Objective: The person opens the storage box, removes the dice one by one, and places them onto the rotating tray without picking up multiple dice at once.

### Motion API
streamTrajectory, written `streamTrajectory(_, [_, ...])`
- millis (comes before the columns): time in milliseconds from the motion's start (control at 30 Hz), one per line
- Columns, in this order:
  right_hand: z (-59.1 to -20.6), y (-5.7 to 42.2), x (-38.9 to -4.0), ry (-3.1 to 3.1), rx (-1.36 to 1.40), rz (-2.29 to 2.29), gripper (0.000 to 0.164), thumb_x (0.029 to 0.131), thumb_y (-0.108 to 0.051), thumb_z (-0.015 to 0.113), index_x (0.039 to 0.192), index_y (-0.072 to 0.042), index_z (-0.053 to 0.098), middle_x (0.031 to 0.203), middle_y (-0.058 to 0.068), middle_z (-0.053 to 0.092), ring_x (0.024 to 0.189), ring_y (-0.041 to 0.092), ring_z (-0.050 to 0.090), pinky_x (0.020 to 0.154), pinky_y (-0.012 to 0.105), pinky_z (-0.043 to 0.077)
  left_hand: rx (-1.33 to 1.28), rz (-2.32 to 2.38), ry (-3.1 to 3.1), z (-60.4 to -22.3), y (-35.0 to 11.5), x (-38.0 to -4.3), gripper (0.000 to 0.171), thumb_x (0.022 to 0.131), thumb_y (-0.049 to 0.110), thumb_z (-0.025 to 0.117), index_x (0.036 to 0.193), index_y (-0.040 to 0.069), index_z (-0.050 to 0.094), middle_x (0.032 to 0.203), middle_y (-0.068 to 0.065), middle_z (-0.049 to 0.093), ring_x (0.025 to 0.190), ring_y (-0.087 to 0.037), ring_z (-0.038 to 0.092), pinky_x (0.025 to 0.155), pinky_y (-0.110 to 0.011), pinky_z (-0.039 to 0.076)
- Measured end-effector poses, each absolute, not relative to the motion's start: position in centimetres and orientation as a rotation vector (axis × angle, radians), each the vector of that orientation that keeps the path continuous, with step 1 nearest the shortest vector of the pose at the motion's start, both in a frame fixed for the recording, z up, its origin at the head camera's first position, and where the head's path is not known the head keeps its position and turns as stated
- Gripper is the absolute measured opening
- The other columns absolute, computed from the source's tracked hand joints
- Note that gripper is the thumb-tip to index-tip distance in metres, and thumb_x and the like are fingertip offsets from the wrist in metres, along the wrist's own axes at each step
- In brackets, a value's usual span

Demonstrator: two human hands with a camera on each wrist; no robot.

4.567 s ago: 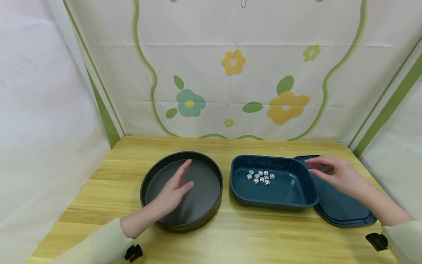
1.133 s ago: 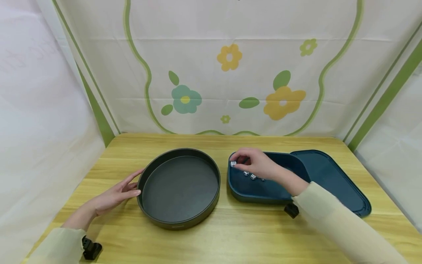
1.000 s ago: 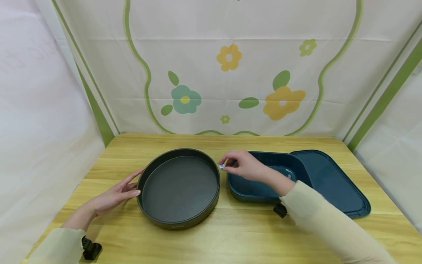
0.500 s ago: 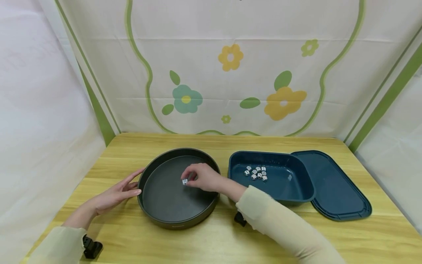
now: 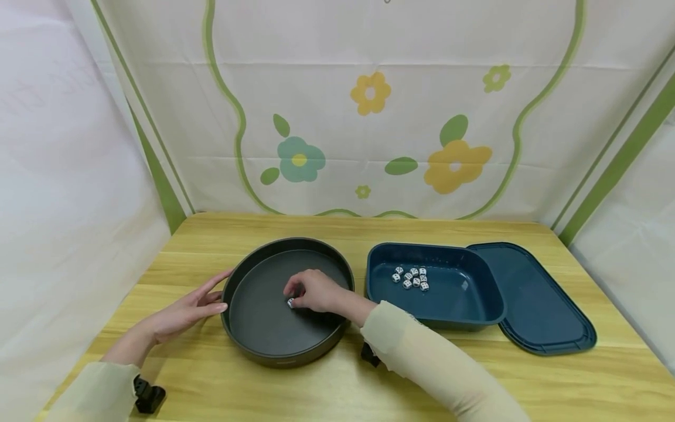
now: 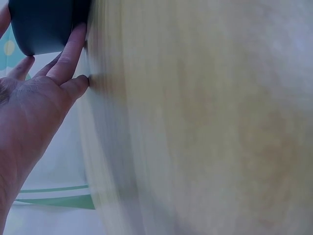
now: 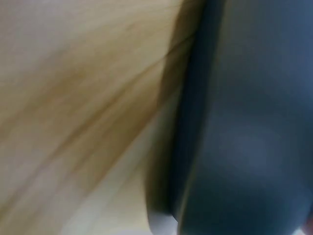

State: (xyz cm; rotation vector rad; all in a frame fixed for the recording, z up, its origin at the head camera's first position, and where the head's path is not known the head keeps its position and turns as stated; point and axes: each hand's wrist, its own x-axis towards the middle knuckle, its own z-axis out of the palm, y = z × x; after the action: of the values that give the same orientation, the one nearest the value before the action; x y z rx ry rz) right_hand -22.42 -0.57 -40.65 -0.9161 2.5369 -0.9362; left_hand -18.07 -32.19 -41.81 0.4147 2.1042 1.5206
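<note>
The wooden surface (image 5: 295, 398) bears a round dark pan (image 5: 258, 316), a blue box (image 5: 448, 302) and a blue lid (image 5: 548, 310); the left hand (image 5: 181, 315), fingers spread, touches the pan's outer wall; the right hand (image 5: 317, 291) makes a narrow pinch inside the pan. White dice (image 5: 408, 276) cluster in the box; one die (image 5: 290, 303) is in that pinch.

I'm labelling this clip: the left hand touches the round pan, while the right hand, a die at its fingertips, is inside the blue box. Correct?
Not quite: the head view shows the right hand, a die at its fingertips, inside the round pan, not the blue box. The left hand does touch the pan.
</note>
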Motion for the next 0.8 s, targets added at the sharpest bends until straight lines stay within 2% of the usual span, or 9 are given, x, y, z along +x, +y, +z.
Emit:
streamTrajectory(300, [-37.7,2.6,-21.3,2.511,-1.004,-1.107,0.017,0.089,-0.01,0.072,0.106,-0.008,0.071,0.101,0.002,0.068,0.082,0.01,0.062,0.074,0.024,0.049,0.456,1.498,2.112,-41.8,-32.1,-18.0,0.074,0.103,0.015,0.048,0.158,0.021,-0.001,0.154,-0.032,0.014,0.138,-0.047,0.015,0.104,-0.069,0.014])
streamTrajectory(500, [-35.2,6.3,-20.7,2.464,-1.004,-1.251,0.017,0.091,-0.011,0.07,0.108,-0.012,0.07,0.103,0.001,0.066,0.085,0.01,0.059,0.069,0.026,0.05,0.431,1.503,2.114,-41.8,-32.4,-18.0,0.074,0.103,0.015,0.049,0.158,0.022,-0.001,0.154,-0.031,0.015,0.139,-0.045,0.015,0.104,-0.068,0.015])
streamTrajectory(800, [-33.7,12.5,-20.4,2.521,-1.001,-1.303,0.016,0.091,-0.011,0.07,0.107,-0.009,0.071,0.103,0.005,0.068,0.084,0.015,0.061,0.066,0.031,0.051,0.401,1.509,2.116,-41.7,-32.7,-17.8,0.074,0.103,0.015,0.049,0.158,0.023,-0.001,0.154,-0.032,0.013,0.14,-0.045,0.013,0.104,-0.069,0.012])
